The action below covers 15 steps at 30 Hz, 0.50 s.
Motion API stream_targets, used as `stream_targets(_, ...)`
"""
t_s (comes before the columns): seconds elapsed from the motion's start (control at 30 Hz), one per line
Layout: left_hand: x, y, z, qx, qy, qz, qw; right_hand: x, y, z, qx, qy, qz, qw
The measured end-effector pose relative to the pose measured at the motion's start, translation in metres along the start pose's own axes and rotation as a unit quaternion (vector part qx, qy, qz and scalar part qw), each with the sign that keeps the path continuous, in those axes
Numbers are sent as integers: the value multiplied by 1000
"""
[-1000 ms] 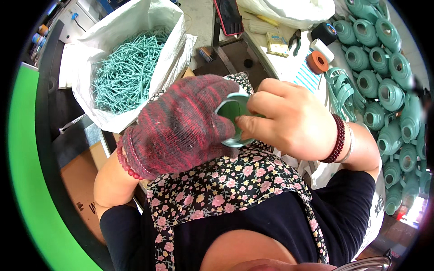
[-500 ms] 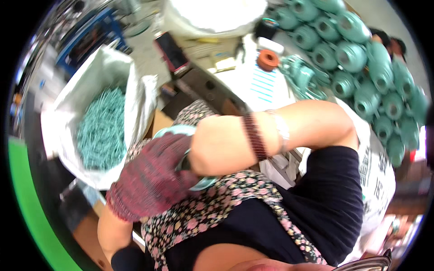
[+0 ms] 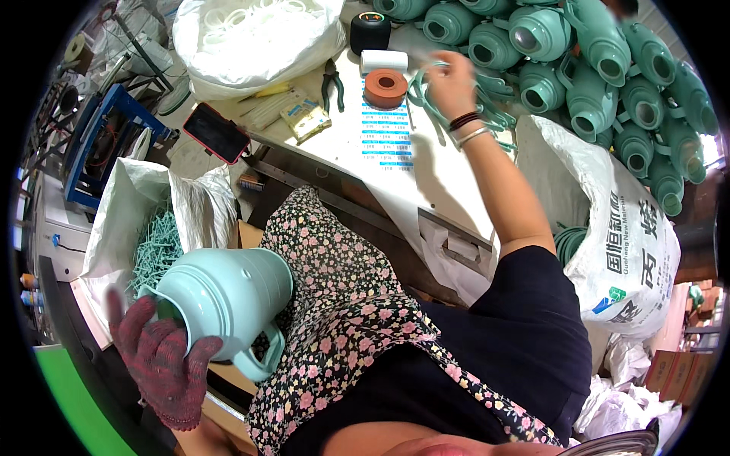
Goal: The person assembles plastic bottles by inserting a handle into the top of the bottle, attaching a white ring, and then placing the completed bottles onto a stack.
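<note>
**Right hand at straps, jug on lap by left hand**

Head view: jug (image 3: 228, 285) is resting tilted on the apron (image 3: 350, 273) over the lap, long axis running nearly crosswise: mouth pointing left, base right, handle (image 3: 262, 361) facing the body. Left hand (image 3: 163, 368), gloved, is touching the jug's mouth and is by far the nearer one; gripping or just steadying, can't tell. Right hand (image 3: 454, 83), bare and blurred, is sitting over the straps (image 3: 490, 106) on the table (image 3: 334, 144), forward and right, well apart from the jug. Straps are spreading both sides of it, trailing right and toward the person; grasped or not, can't tell.

Writing: label sheet (image 3: 386, 137) is showing rows of blue print, too small to read. Sack (image 3: 639, 251) at right is carrying big dark characters, smaller Latin lettering and a green-blue logo.
</note>
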<state>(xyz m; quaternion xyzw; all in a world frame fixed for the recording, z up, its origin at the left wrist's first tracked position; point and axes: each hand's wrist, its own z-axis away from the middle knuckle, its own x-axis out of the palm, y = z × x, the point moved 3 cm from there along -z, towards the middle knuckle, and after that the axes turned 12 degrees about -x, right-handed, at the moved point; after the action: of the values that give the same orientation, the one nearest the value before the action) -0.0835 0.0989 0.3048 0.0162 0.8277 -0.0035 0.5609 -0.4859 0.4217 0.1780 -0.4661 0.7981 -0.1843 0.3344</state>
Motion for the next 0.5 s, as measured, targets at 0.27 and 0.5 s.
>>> stream_targets(0.27, 14, 12, -21, -11, 32, 19, 999, -55, 147, 11, 285, -179, 182, 924)
stream_targets(0.5, 14, 7, -5, 36, 51, 30, 998, -94, 101, -14, 327, -2, -271, 905)
